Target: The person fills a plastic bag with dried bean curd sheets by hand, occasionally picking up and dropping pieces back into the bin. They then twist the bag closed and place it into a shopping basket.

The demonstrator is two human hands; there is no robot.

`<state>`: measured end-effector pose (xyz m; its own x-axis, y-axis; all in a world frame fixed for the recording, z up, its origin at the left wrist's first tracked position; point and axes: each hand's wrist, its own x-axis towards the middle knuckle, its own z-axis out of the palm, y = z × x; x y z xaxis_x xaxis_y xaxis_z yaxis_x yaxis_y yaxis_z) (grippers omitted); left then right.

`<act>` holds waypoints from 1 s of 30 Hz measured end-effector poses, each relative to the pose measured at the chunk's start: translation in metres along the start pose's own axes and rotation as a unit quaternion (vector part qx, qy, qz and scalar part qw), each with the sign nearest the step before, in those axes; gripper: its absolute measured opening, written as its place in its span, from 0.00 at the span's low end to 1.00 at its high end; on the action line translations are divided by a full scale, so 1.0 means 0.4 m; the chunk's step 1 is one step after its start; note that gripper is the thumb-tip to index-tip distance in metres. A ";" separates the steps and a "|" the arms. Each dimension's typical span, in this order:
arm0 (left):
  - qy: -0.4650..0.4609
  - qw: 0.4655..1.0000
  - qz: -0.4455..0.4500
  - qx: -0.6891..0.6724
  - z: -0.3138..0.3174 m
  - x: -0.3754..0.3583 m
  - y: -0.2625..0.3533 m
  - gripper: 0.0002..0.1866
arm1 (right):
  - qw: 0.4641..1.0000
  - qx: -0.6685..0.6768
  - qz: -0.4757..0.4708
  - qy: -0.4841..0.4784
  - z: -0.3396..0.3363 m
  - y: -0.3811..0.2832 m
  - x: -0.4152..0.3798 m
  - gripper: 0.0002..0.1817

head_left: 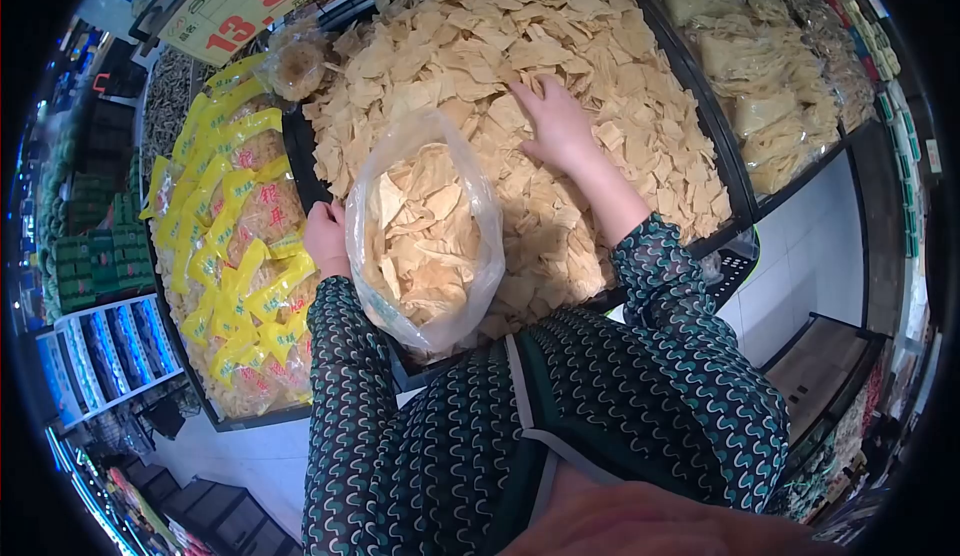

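Note:
A clear plastic bag (485, 226) stands with its mouth wide open, holding many pale, dry flakes (420, 226). At its left edge is my left hand (327, 236), fingers closed on the bag's rim. My right hand (556, 126) reaches into the large heap of the same flakes (480, 31), to the right of and beyond the bag. Its thumb and fingers are spread apart over the flakes, and nothing shows held between them. The bag rests against the near left part of the heap.
Yellow printed packets (235, 196) fill the bin on the left. A price sign (245, 6) stands at the back left. Dark bin dividers (690, 86) border the heap, with clear bags of dried food (760, 76) on the right. A black basket (738, 261) sits near the right corner.

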<state>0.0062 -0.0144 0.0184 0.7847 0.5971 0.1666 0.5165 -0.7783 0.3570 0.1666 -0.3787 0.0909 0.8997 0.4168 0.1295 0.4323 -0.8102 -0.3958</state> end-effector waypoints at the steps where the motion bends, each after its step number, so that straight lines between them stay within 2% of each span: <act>1: 0.010 1.000 0.010 -0.004 0.000 -0.001 0.001 0.17 | 1.000 -0.017 -0.005 0.013 0.009 -0.003 0.001 0.43; 5: 0.002 1.000 0.009 -0.006 0.004 0.001 -0.006 0.17 | 1.000 0.008 0.025 -0.009 0.020 0.003 0.008 0.40; 7: 0.001 1.000 0.008 -0.007 0.004 0.001 -0.006 0.17 | 0.999 0.027 0.001 0.019 0.019 0.004 0.002 0.34; 11: 0.006 1.000 0.008 0.002 0.002 -0.001 0.000 0.17 | 0.998 0.054 -0.003 0.015 0.031 0.010 -0.009 0.32; 14: -0.006 1.000 -0.002 -0.006 -0.007 -0.005 0.005 0.17 | 0.994 0.097 -0.009 0.051 0.038 0.018 -0.017 0.28; 16: -0.002 1.000 0.004 -0.006 -0.006 -0.004 0.003 0.17 | 0.977 0.199 0.012 0.069 0.024 0.024 -0.031 0.27; 17: 0.002 1.000 0.012 -0.006 -0.004 -0.004 0.001 0.17 | 0.978 0.198 0.011 0.068 0.028 0.038 -0.035 0.27; 20: 0.021 0.999 0.027 -0.007 0.000 -0.004 -0.001 0.16 | 0.895 0.439 0.064 0.052 0.034 0.082 -0.043 0.24; 21: 0.020 0.999 0.026 -0.007 0.023 -0.001 -0.029 0.16 | 0.895 0.438 0.064 0.050 0.031 0.092 -0.050 0.24; 22: 0.022 0.998 0.055 -0.021 0.045 0.006 -0.056 0.16 | 0.816 0.568 0.110 0.016 0.028 0.102 -0.056 0.24; 23: 0.024 0.995 0.085 -0.036 0.047 0.009 -0.060 0.16 | 0.714 0.682 0.153 -0.019 0.021 0.106 -0.061 0.24; 24: 0.023 0.996 0.084 -0.035 0.048 0.009 -0.066 0.16 | 0.714 0.682 0.154 -0.020 0.016 0.107 -0.067 0.24; 27: 0.020 0.996 0.080 -0.018 0.052 0.010 -0.070 0.16 | 0.525 0.836 0.155 -0.033 -0.018 0.116 -0.083 0.22; 28: 0.019 0.997 0.069 -0.030 0.054 0.010 -0.070 0.16 | 0.526 0.836 0.154 -0.034 -0.025 0.125 -0.090 0.22; 30: 0.019 0.997 0.055 -0.041 0.056 0.013 -0.067 0.15 | 0.495 0.859 0.109 -0.063 -0.047 0.130 -0.099 0.23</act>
<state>0.0041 0.0052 -0.0108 0.8208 0.5172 0.2424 0.3969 -0.8217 0.4090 0.1545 -0.4450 0.0825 0.8565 0.5059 -0.1021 -0.4612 0.6615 -0.5914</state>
